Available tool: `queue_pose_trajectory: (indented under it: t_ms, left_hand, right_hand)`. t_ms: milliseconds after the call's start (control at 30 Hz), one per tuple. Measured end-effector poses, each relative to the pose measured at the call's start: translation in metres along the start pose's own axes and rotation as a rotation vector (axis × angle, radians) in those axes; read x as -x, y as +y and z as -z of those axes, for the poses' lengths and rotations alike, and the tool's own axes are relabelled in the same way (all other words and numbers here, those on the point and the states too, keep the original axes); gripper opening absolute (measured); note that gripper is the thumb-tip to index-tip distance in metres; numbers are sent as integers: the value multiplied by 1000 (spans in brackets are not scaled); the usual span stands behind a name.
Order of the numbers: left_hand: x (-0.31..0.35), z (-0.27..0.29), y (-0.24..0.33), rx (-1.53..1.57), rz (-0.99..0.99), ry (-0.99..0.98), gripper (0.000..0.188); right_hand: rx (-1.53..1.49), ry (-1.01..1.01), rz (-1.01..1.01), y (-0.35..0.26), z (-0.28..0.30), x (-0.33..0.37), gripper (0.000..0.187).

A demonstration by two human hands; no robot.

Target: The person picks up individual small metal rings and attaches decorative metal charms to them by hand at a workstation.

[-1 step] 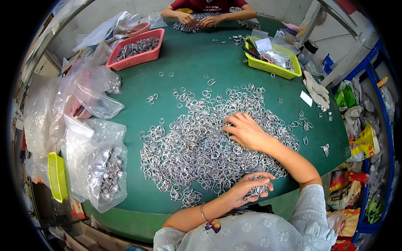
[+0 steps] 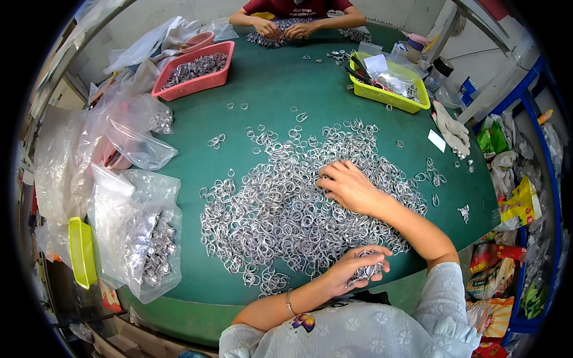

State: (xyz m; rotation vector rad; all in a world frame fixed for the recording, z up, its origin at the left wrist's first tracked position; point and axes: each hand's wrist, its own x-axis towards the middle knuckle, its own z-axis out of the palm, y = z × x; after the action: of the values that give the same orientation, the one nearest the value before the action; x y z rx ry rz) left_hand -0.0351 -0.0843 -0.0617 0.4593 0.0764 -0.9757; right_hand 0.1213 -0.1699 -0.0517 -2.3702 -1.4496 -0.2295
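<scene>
A wide heap of silver metal rings [image 2: 280, 209] is spread over the green table. My left hand [image 2: 365, 266], at the heap's near edge, is curled around a small bunch of silver rings [image 2: 362, 273] that shows between thumb and fingers. Over the right part of the heap is my right hand [image 2: 351, 188], palm down, its fingers bent and their tips among the rings. Whatever those fingertips pinch is too small and covered to make out.
A pink tray [image 2: 224, 76] of metal pieces stands far left, a yellow-green basket [image 2: 391, 102] with tools far right. Plastic bags [image 2: 134, 232] line the left edge. A glove [image 2: 452, 131] lies right. Across the table, a co-worker's hands [image 2: 267, 28] handle another pile.
</scene>
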Motion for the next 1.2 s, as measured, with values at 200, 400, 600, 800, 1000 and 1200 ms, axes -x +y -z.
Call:
queue_pose_trajectory:
  t_ms: [200, 400, 600, 800, 1000, 1200]
  left_hand:
    - [0, 3, -1, 19, -45, -3, 28]
    - [-3, 5, -3, 33, -54, 43, 29]
    - [-5, 7, -2, 48, -123, 68, 28]
    - [1, 4, 9, 271, -313, 164, 23]
    - [0, 8, 11, 288, -351, 209, 20]
    - [-1, 7, 11, 296, -343, 181, 19]
  right_hand:
    - [-451, 199, -168, 18, 11, 9, 16]
    - [-1147, 161, -655, 17, 22, 37, 17]
    - [-1463, 148, -735, 16, 35, 46, 25]
    - [-1178, 188, -535, -5, 40, 56, 26]
    - [-524, 186, -499, -25, 54, 51, 21]
    - [-829, 290, -647, -4, 51, 62, 16]
